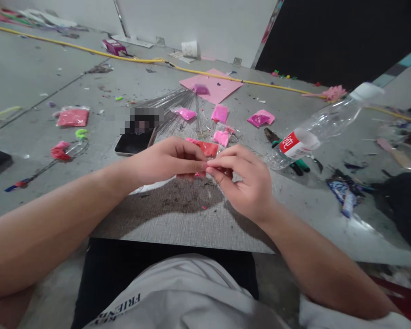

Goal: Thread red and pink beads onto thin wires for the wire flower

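My left hand (167, 160) and my right hand (243, 183) meet fingertip to fingertip over the grey board (192, 219). Both are closed in a pinch on something tiny and pink that I cannot name. A small red bag (207, 147) lies just behind the fingers. Tiny pink beads (202, 207) are scattered on the board below the hands. A bundle of thin wires (174, 107) fans out behind the left hand.
Pink bead bags (220, 113) lie beyond the hands. A phone (133, 142) lies at the left, a clear plastic bottle (315, 130) tilts at the right over green-handled pliers (291, 160). A pink sheet (210, 85) and a yellow cable (89, 49) lie farther back.
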A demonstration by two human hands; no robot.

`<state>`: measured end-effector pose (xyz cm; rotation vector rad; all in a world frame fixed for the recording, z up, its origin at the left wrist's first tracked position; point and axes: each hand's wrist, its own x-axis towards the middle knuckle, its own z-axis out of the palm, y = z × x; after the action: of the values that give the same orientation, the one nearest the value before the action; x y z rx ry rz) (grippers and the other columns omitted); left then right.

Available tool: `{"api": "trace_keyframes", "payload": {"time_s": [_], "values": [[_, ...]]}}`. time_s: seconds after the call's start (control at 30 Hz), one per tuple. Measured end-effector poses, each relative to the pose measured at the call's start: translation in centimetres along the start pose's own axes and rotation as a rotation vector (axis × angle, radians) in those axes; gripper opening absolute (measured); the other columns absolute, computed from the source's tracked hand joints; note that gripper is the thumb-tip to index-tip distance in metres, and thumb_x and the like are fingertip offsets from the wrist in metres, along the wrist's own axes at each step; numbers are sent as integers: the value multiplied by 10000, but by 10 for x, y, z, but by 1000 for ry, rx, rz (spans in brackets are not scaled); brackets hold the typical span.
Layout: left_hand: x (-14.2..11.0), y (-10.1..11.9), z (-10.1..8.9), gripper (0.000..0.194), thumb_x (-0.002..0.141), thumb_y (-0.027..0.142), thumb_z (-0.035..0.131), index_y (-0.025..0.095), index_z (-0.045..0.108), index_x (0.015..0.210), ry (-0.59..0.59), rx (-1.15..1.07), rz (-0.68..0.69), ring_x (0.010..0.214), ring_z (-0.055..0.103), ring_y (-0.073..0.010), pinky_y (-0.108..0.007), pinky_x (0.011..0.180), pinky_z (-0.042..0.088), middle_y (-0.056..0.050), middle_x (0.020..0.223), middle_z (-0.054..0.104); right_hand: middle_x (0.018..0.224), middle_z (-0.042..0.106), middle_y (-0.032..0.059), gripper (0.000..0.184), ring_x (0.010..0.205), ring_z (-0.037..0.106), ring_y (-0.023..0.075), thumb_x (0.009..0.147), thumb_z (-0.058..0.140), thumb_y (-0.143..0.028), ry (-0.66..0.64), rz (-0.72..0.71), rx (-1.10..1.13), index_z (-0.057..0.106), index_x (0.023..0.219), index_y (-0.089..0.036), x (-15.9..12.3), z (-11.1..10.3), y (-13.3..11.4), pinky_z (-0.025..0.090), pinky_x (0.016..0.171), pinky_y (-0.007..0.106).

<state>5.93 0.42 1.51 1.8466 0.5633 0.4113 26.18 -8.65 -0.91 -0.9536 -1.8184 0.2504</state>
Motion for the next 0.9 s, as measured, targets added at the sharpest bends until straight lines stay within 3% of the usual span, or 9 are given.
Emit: {"api": "trace_keyframes", "payload": {"time_s": [0.17,0.43,0.73,0.9], "values": [[-5,4,12,244,930,364,668,182,709,772,13,-136,-52,528,587,-106,-210,451,457,-30,651,683,968,709,35,181,801,663,157,972,674,-169,-23,-70,-10,746,1095,-280,-3,-1,-1,565,666,328],[-6,5,9,250,897,386,694,186,708,749,-28,-212,-124,535,607,-129,-257,465,468,-37,645,680,992,707,58,274,843,668,180,954,673,-151,-30,-149,-65,744,1190,-270,-3,-2,-7,589,738,369],[-6,4,8,234,913,325,662,211,740,723,-13,-61,-36,526,612,-128,-258,510,511,-20,626,699,967,732,30,219,785,662,143,937,690,-137,-65,-18,94,786,1082,-271,1,-3,-7,575,670,318],[-7,8,8,152,852,210,687,205,755,717,-7,-90,-82,519,613,-109,-211,486,490,6,610,698,942,736,30,171,749,645,122,913,722,-131,-99,42,148,792,1033,-232,3,-5,-6,541,618,281]]}}
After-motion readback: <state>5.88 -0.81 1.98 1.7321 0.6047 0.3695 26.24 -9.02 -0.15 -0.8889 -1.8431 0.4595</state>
